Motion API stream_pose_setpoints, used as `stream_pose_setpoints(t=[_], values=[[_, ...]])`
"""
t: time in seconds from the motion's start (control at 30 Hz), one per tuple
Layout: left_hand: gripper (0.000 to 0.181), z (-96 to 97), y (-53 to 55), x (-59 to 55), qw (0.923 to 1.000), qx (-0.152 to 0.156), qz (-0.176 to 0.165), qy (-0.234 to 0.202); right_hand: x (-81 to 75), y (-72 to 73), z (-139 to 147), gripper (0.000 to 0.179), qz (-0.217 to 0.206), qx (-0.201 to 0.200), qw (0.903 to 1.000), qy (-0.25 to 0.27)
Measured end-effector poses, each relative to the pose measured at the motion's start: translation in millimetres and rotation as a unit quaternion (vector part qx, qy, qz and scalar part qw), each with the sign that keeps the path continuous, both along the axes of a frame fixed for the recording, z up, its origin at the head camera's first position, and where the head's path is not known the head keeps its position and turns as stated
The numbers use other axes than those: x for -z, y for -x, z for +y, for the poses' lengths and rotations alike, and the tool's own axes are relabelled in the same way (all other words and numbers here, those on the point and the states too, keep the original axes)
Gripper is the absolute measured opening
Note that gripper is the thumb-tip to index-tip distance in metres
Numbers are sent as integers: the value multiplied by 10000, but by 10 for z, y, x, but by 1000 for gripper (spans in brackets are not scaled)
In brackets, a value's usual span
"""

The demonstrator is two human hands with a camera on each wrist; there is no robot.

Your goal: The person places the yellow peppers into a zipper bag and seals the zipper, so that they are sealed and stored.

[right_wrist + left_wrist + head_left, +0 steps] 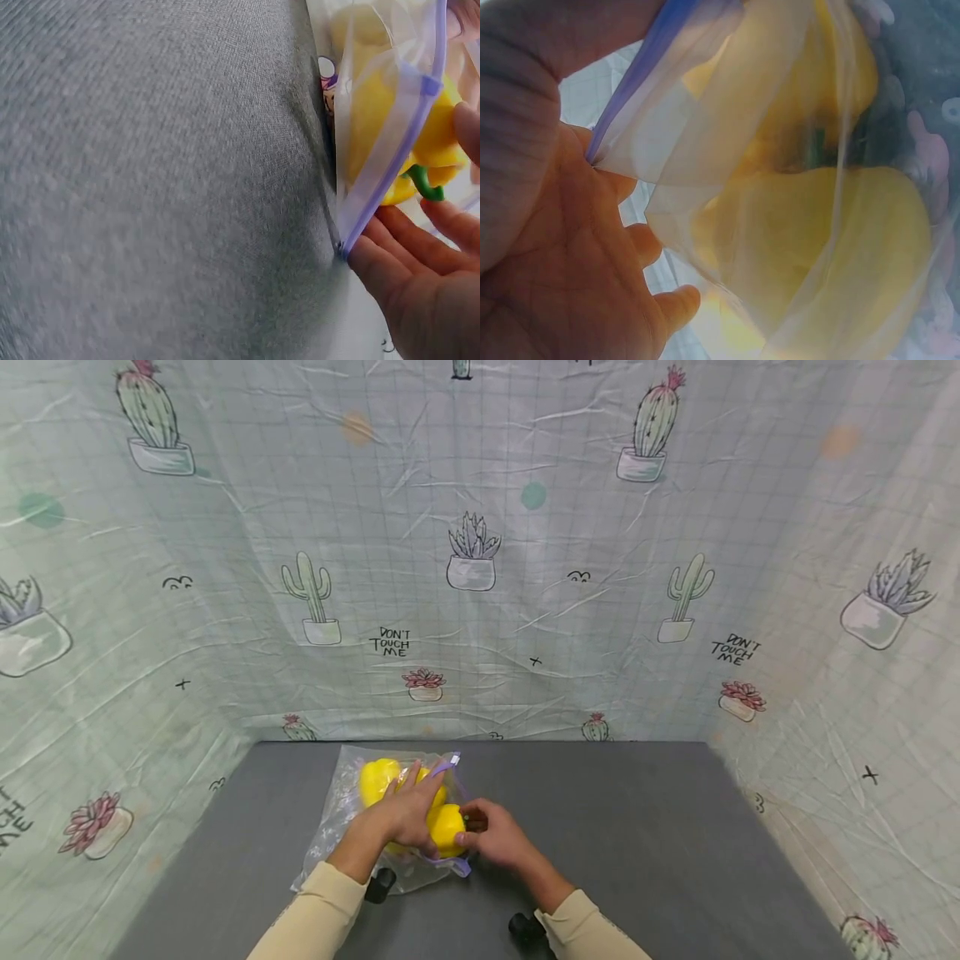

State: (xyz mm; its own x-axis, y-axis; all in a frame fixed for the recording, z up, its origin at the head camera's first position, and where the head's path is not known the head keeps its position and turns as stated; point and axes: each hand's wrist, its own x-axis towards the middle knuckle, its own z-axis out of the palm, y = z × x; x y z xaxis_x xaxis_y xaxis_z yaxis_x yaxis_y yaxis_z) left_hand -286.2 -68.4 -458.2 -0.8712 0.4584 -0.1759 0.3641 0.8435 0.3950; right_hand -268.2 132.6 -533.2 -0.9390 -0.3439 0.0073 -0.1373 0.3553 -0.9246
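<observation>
A clear zip bag (pixel 347 793) with a purple zip edge lies on the dark table, its mouth toward the right. Inside it are yellow bell peppers (pixel 377 781), seen blurred through the plastic in the left wrist view. Across the bag lies my left hand (pixel 405 814), holding the mouth's edge with thumb and fingers spread apart. At the mouth, my right hand (pixel 497 835) grips a yellow bell pepper (pixel 446 829) between thumb and fingers. Its green stem (pixel 425 182) points out toward the right fingers in the right wrist view. Part of this pepper sits behind the zip edge.
The grey table (pixel 615 827) extends to the right of the hands. A curtain (pixel 525 610) printed with cacti stands behind the table and along both sides. Black wrist straps (pixel 381 885) show by the beige sleeves (pixel 318 910).
</observation>
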Motion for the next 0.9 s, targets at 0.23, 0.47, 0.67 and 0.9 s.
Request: stream_pose_setpoints(t=[0.23, 0.47, 0.67, 0.9], values=[[130, -26, 7, 9, 10000, 9, 67, 10, 33, 34, -37, 50, 182, -23, 9998, -34], [131, -58, 4, 9, 10000, -19, 2, -38, 41, 78, -102, 52, 380, -23, 9982, -458], [130, -85, -1, 35, 9999, -61, -20, -87, 55, 84, -48, 47, 199, -319, 9993, -8], [128, -85, -1, 25, 9999, -25, 7, -135, 73, 102, -75, 41, 227, -295, 9992, -117]])
